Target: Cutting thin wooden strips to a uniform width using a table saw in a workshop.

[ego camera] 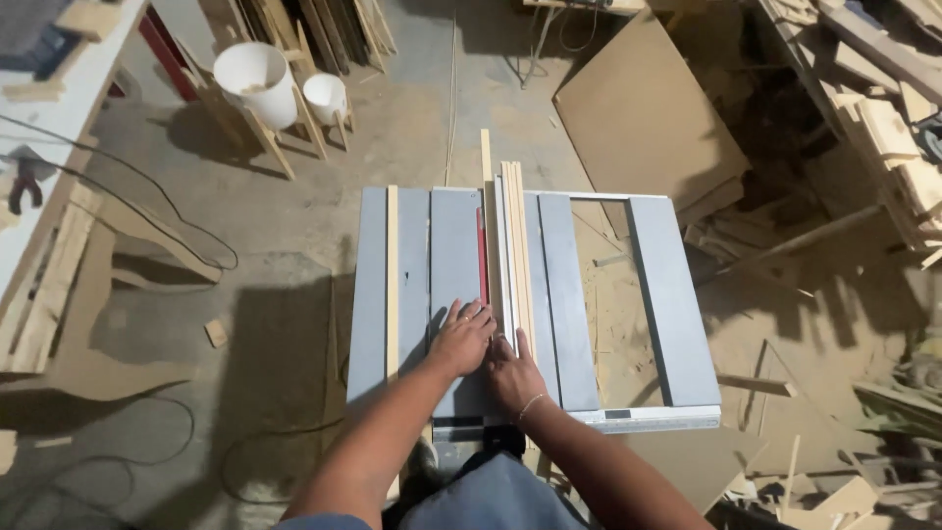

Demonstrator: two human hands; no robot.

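Observation:
I stand at a grey table saw (657, 285) and look down on it. My left hand (459, 339) lies flat on the saw top, fingers spread, just left of the red blade insert (482, 257). My right hand (512, 371) presses on the near end of several thin wooden strips (515, 245) that lie lengthwise beside the fence and reach past the far edge. Whether the fingers curl around the strips I cannot tell. Another thin wooden strip (392, 280) lies along the left part of the top.
Two white buckets (257, 80) stand on wooden frames at the back left. A large board (643, 113) lies on the floor behind the saw. Offcuts are piled at the right (883, 128). Cables (167, 231) trail over the sawdust floor at the left, beside a workbench (49, 108).

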